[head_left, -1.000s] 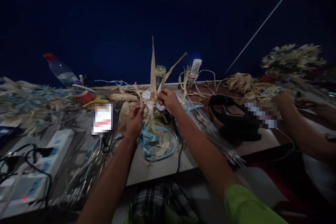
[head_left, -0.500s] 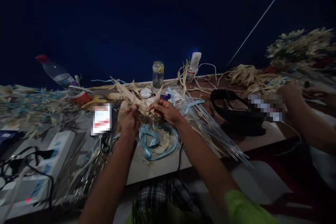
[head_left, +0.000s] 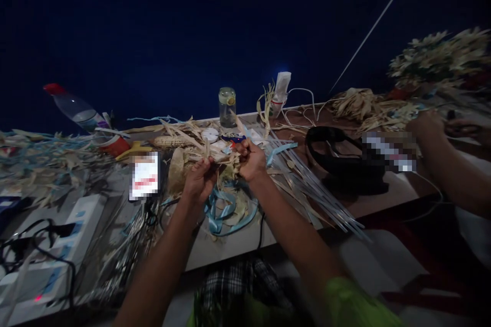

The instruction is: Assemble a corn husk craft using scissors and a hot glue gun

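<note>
Over the middle of the table, my left hand (head_left: 200,178) is closed in a pinch on pale dried corn husk (head_left: 226,157). Closed beside it, my right hand (head_left: 251,159) grips a husk strip whose pointed tip sticks up above the fingers. Light blue ribbon (head_left: 220,210) lies in loops just below the hands, with husk scraps among it. A dried corn cob (head_left: 169,141) rests behind my left hand. Beyond the hands are a white spool-like disc (head_left: 210,135) and a dark blue tool (head_left: 233,139), partly covered. Dim light and blur hide the finger details.
A glass jar (head_left: 227,112) stands at the back edge. Clear thin rods (head_left: 318,186) and a black strap-like device (head_left: 345,163) lie to the right, near another person's hand (head_left: 429,127). Leftward are a lit phone (head_left: 144,176), a power strip (head_left: 72,245) and a tilted bottle (head_left: 76,107).
My left hand has moved right and slightly nearer to me. The right hand has turned and shifted a little right and up, with its husk strip. The view has shifted slightly.
</note>
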### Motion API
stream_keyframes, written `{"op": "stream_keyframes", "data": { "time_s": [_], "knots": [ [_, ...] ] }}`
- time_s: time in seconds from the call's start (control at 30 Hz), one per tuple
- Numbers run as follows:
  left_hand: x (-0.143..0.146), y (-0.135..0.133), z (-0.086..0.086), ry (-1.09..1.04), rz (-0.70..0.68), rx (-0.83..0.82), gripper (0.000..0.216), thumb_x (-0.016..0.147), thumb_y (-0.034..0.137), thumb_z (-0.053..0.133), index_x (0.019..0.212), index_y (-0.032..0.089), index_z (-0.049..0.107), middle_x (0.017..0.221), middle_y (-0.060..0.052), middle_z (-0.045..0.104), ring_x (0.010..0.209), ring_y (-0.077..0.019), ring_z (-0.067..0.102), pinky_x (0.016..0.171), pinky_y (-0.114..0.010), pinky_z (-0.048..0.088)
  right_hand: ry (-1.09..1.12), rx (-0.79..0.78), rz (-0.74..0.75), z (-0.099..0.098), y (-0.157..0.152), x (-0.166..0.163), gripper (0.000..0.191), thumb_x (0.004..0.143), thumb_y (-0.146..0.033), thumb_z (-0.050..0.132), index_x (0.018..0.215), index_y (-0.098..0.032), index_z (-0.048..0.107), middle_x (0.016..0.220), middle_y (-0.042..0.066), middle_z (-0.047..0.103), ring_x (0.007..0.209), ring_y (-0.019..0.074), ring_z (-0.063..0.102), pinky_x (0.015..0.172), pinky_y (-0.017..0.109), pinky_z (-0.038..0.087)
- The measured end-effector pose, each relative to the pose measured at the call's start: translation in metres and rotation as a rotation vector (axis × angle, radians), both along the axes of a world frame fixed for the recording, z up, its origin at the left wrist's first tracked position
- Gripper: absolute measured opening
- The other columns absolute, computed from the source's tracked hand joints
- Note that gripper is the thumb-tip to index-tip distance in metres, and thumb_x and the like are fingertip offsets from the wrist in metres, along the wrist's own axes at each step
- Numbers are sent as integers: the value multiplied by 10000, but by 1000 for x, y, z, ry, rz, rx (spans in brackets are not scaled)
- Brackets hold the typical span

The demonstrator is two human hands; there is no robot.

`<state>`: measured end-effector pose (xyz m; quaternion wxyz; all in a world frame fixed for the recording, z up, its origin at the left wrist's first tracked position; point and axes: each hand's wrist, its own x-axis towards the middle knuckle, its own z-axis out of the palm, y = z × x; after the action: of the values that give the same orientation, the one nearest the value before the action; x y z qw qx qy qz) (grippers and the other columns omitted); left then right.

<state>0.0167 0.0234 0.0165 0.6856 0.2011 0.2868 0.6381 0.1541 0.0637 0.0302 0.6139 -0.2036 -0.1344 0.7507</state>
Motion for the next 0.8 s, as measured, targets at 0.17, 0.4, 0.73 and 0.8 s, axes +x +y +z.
{"op": "stream_keyframes", "data": {
  "time_s": [0.17, 0.4, 0.73, 0.8],
  "knots": [
    [14, -2, 4, 32, -49, 36, 135, 602, 161, 744, 618, 157, 610, 627, 20, 646, 682, -120, 632, 868, -356, 496, 73, -76, -111, 0, 4, 5, 289, 822, -301, 444, 589, -196, 309, 431, -88, 213, 355, 59, 215, 366, 167, 243],
    [0, 6, -6, 82, 11, 26, 176, 608, 206, 747, 649, 161, 582, 708, 23, 659, 755, -122, 639, 862, -339, 489, -322, 107, -172, -3, 5, 6, 212, 734, -379, 568, 688, -191, 481, 540, -63, 435, 432, 56, 350, 418, 181, 322],
    [-11, 13, -10, 74, 169, 68, 216, 551, 163, 772, 662, 166, 586, 733, 30, 680, 768, -116, 640, 846, -289, 476, -1045, 373, -140, -24, -14, -20, 245, 709, -291, 598, 935, -197, 585, 824, -8, 604, 784, 129, 546, 780, 269, 415],
    [-11, 12, -8, 52, 125, 59, 224, 546, 186, 777, 655, 172, 581, 747, 28, 680, 814, -135, 638, 875, -325, 466, -1089, 428, -189, -24, -15, -22, 196, 764, -300, 532, 921, -199, 588, 832, 1, 598, 811, 139, 536, 809, 275, 403]
  ]
}}
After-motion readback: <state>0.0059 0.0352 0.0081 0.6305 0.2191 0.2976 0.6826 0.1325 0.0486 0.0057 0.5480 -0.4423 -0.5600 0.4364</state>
